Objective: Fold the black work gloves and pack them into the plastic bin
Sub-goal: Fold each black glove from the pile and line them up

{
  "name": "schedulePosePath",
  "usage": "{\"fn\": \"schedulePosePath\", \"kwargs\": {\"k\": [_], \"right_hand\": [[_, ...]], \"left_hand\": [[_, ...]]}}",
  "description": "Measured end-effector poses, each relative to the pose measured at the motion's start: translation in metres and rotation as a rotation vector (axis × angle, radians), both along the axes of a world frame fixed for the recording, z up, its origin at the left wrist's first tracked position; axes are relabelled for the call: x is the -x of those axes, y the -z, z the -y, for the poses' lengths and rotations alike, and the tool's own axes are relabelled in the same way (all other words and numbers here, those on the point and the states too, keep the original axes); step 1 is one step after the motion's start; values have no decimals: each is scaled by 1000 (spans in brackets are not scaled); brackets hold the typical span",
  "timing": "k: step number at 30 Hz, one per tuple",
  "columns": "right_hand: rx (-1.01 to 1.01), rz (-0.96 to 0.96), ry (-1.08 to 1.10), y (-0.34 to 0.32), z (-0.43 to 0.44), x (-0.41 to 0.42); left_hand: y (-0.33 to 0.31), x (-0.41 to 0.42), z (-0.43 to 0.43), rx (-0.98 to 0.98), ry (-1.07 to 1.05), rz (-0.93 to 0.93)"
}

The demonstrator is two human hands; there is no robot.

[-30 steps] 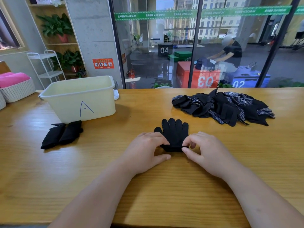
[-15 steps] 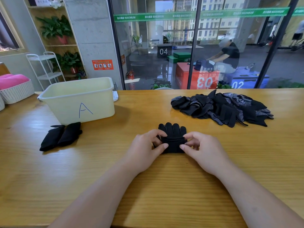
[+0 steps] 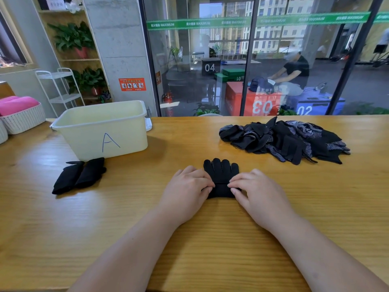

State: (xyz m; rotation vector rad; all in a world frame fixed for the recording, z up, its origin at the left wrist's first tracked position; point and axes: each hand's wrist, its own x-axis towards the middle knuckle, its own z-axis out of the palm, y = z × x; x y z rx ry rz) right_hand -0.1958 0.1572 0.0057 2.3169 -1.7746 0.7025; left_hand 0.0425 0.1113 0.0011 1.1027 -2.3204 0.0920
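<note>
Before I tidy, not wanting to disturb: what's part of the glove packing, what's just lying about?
Job: black knit glove, mid-fold; folded black gloves; black glove pile; pale yellow plastic bin.
Lying about: white woven basket; white wire rack.

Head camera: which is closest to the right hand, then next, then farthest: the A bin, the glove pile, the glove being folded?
1. glove being folded: touching the right hand.
2. glove pile: behind, right.
3. bin: far left.

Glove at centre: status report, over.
Left hand and right hand pinch glove at its folded cuff. Finger end flat on table. Nothing between glove and bin.
</note>
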Motion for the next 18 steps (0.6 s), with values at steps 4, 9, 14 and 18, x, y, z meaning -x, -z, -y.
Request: {"fn": "schedulePosePath", "kwargs": {"k": [4, 9, 14, 18], "right_hand": [[-59, -16, -22, -6, -3, 2], [-142, 38, -65, -7, -3, 6], [-149, 151, -49, -5, 3, 4], [-201, 359, -21, -4, 3, 6]], "left_hand": [[-5, -8, -1, -97, 25, 75], [-2, -6, 1, -70, 19, 42], [-3, -2, -1, -143, -9, -95], [-7, -5, -5, -266, 6, -188]]}}
